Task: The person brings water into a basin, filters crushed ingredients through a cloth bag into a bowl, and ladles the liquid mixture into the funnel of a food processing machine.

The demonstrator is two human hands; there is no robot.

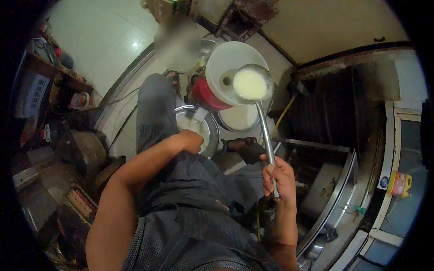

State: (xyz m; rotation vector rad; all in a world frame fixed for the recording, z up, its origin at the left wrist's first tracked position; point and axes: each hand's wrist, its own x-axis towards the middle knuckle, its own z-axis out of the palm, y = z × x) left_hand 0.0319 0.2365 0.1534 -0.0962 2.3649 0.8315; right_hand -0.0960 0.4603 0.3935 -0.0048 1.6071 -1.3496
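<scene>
My right hand (279, 177) is wrapped round the long metal handle of a ladle (250, 85). The ladle's bowl holds a pale, creamy substance and hangs over the right side of a big white tub (218, 62). My left hand (190, 141) is closed by the near edge of a metal pot (215, 133) with pale contents; what it holds, if anything, is hidden. Below the tub, a round container of pale substance (239, 117) stands on the floor, beside a red bucket (205, 95).
A metal-framed unit (332, 194) stands at the right, near a yellow bottle (399, 184). Blackened pans (83, 151) and clutter lie at the left. A rusty metal stand (244, 20) is at the top. A sandalled foot (173, 79) shows beyond my knee.
</scene>
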